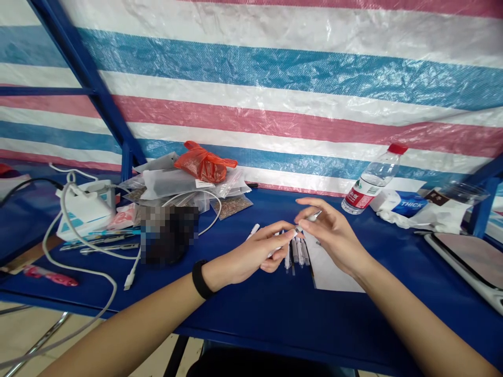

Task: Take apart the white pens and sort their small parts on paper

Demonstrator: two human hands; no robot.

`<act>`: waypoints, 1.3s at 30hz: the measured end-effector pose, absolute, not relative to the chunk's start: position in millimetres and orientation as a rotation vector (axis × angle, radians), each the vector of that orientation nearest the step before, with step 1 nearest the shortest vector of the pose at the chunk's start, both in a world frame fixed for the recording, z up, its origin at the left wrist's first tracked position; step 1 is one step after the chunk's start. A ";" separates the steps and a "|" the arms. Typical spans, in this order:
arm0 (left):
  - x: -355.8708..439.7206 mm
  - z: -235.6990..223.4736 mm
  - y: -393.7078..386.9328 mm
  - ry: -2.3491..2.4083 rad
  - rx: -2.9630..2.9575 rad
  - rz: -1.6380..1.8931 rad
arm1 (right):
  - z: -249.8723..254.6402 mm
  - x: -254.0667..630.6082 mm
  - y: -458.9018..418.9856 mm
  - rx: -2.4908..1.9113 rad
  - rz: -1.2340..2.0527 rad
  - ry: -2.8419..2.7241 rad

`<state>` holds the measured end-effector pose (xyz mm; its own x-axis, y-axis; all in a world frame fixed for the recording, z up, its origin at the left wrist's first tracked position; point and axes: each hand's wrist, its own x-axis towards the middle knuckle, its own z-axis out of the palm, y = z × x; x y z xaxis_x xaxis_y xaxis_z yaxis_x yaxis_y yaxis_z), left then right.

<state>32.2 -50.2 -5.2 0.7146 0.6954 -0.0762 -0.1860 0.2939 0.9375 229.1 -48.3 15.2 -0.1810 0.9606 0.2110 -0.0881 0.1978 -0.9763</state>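
Observation:
My left hand [261, 250], with a black band on the wrist, is closed around a slim white pen [295, 231]. My right hand [332, 230] pinches its far end, where a silver pointed tip [314, 215] shows between thumb and fingers. Fingers partly cover the pen, so whether the tip is joined to it is unclear. Behind my left hand a white stick end [253, 230] pokes out; I cannot tell if it is held. Under the hands lie several white pens [299, 253], some seemingly in clear wrap, beside a white paper sheet [334, 272].
On the left are a white power strip [86, 209], cables [112, 285], several pens [110, 248] and a pink-handled tool [51, 275]. Bags [168, 183] and a red plastic bag [206, 163] lie behind. Rightward stand a water bottle [371, 183], tissues [408, 204] and a scale [467, 262].

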 end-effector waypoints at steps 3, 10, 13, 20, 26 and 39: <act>33.3 -8.4 -49.7 0.563 1.185 0.665 | 14.9 229.8 -48.9 -0.886 1.326 -1.359; 34.6 -6.6 -50.1 0.555 1.108 0.637 | 13.6 227.8 -48.1 -0.959 1.273 -1.370; 33.6 -4.9 -50.7 0.560 1.090 0.601 | 12.9 229.7 -45.6 -0.975 1.300 -1.288; 31.0 -2.9 -50.8 0.517 1.109 0.536 | 23.0 244.2 -41.7 -0.845 1.307 -1.210; 30.4 -3.0 -51.1 0.514 1.132 0.512 | 31.3 256.6 -34.1 -0.853 1.203 -1.074; 31.0 -4.6 -49.5 0.655 1.184 0.569 | 25.8 251.8 -32.8 -1.078 1.056 -1.286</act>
<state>31.0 -49.5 -4.6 0.6866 0.7085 -0.1631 -0.0631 0.2816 0.9574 251.8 -32.8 25.8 0.0133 0.9819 0.1887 0.0056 0.1887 -0.9820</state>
